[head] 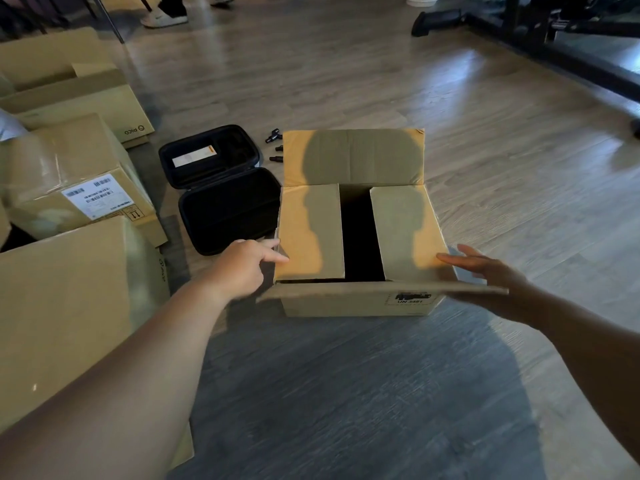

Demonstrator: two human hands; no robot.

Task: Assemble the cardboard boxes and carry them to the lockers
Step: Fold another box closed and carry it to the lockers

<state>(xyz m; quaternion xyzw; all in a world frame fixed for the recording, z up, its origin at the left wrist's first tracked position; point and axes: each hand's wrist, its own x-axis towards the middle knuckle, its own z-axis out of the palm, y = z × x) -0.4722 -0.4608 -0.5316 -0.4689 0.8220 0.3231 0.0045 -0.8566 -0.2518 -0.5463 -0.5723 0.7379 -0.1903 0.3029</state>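
Box (pixel 356 303) label reads "UN 3481" — side box (pixel 114 109) "pico".

Grey wood-plank floor (pixel 346 81), sunlit patches; black furniture frame (pixel 554 46) far right.

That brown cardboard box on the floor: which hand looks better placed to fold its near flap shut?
Probably the right hand. It lies open against the near flap of the brown cardboard box, which juts toward the person. The left hand touches only the box's left side flap.
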